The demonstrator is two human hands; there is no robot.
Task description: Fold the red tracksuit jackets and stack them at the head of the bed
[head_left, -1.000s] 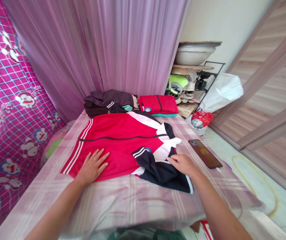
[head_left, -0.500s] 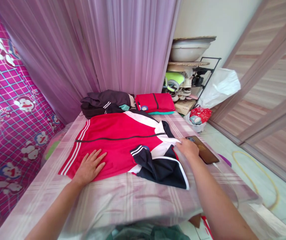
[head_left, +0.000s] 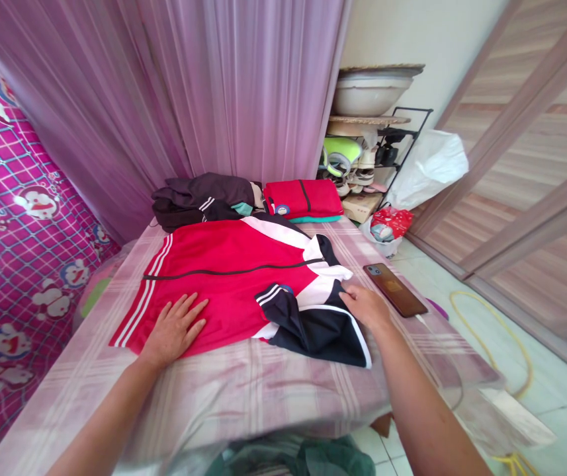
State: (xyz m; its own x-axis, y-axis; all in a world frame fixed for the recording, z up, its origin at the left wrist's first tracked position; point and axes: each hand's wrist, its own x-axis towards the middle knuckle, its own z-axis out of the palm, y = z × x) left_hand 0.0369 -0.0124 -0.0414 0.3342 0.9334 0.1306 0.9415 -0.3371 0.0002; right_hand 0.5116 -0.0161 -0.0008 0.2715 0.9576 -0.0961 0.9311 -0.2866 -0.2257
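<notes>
A red, white and navy zip jacket (head_left: 223,248) lies spread on a plaid-covered table, its collar to the right and striped hem to the left. My left hand (head_left: 174,330) rests flat on the red front near the hem, fingers spread. The near sleeve is folded back over the jacket, its striped cuff (head_left: 269,295) lying on the red body. At the navy shoulder edge, just below the white collar, my right hand (head_left: 366,305) has its fingertips pinched on the cloth.
A phone (head_left: 395,289) with a cable lies right of my right hand. Behind the jacket are a folded red garment (head_left: 304,198) and a dark clothing pile (head_left: 204,195). A shoe rack (head_left: 412,135) with basins on top and bags (head_left: 390,225) stand beyond the table.
My right hand has let go of the white collar and moved slightly down to the navy shoulder edge. My left hand stays flat on the jacket. The view has shifted slightly.
</notes>
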